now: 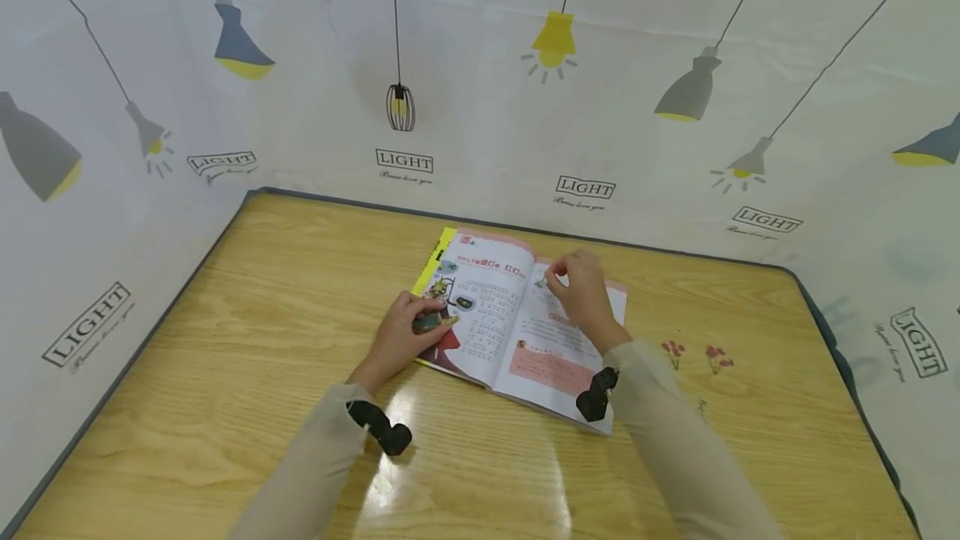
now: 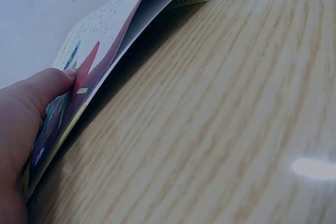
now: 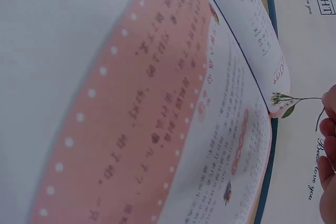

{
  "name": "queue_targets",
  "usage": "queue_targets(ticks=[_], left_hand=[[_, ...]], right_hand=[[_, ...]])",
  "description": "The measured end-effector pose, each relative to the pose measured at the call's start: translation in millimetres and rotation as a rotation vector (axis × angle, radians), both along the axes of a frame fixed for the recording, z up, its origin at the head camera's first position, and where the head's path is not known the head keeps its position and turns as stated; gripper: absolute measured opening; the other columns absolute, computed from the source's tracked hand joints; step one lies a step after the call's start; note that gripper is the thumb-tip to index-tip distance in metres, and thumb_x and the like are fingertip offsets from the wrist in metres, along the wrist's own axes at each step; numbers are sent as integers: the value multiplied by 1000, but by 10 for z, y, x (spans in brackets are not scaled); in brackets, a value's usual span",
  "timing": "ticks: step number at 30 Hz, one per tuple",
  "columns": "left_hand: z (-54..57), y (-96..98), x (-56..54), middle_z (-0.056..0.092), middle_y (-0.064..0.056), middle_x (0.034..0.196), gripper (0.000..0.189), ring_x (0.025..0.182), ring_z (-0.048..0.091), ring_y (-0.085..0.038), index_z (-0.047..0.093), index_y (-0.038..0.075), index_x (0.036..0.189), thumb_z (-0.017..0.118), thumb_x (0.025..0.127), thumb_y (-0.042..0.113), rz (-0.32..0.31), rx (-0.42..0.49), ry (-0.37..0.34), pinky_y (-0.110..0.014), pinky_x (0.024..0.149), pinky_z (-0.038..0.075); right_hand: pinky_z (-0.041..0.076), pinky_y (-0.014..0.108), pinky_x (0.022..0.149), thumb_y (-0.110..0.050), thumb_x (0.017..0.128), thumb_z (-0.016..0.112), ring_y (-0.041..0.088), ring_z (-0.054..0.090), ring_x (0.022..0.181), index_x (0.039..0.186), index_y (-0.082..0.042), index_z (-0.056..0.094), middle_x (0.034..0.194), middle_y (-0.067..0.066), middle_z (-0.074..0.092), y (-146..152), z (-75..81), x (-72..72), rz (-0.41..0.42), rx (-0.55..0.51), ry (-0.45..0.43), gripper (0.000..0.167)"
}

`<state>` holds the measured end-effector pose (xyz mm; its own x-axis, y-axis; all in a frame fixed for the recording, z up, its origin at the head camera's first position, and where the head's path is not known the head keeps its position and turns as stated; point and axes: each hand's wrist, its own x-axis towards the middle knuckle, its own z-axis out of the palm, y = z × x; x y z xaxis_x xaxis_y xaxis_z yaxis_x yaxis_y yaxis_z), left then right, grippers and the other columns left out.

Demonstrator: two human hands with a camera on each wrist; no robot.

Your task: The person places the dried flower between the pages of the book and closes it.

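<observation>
An open book (image 1: 483,315) with printed, illustrated pages and a yellow cover edge lies on the wooden table. My left hand (image 1: 405,327) holds its left edge, thumb (image 2: 55,85) flat on the coloured picture; that edge is raised off the table in the left wrist view. Over the upper part of the right page, my right hand (image 1: 581,290) pinches a small flower sprig (image 3: 286,99) by its thin stem between thumb and fingertip. The sprig has tiny whitish blossoms and a green leaf, and its stem end is bent.
Two red flower sprigs (image 1: 672,352) lie on the table (image 1: 225,373) right of the book, with a thin green sprig (image 1: 701,409) nearer the right forearm. A white lamp-printed curtain (image 1: 480,140) surrounds the table's back and sides, beyond its dark edging.
</observation>
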<state>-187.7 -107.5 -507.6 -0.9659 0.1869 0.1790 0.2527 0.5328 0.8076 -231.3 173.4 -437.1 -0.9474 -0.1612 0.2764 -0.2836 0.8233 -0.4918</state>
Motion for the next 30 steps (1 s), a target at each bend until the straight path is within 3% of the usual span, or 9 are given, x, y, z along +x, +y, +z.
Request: queue_targets(ticks=[15, 25, 30], left_hand=[[-15, 0, 0, 46, -6, 96, 31, 86, 46, -20, 66, 11, 106, 73, 79, 24, -4, 9, -5, -34, 77, 39], [-26, 3, -19, 46, -5, 96, 31, 86, 47, -20, 66, 13, 106, 73, 79, 27, 1, -3, -17, -34, 78, 39], [-28, 1, -15, 46, -6, 97, 31, 87, 47, -20, 66, 13, 106, 73, 79, 26, 1, -6, -19, -34, 78, 39]], right_hand=[[42, 35, 73, -10, 84, 62, 23, 48, 78, 80, -1, 64, 80, 8, 56, -87, -225, 197, 40, 20, -51, 10], [40, 33, 73, -14, 87, 59, 19, 45, 80, 85, -4, 64, 83, 3, 52, -114, -307, 299, 41, 7, -168, 12], [40, 32, 71, -16, 87, 61, 18, 45, 79, 86, -5, 65, 83, 2, 52, -121, -325, 318, 38, 7, -184, 12]])
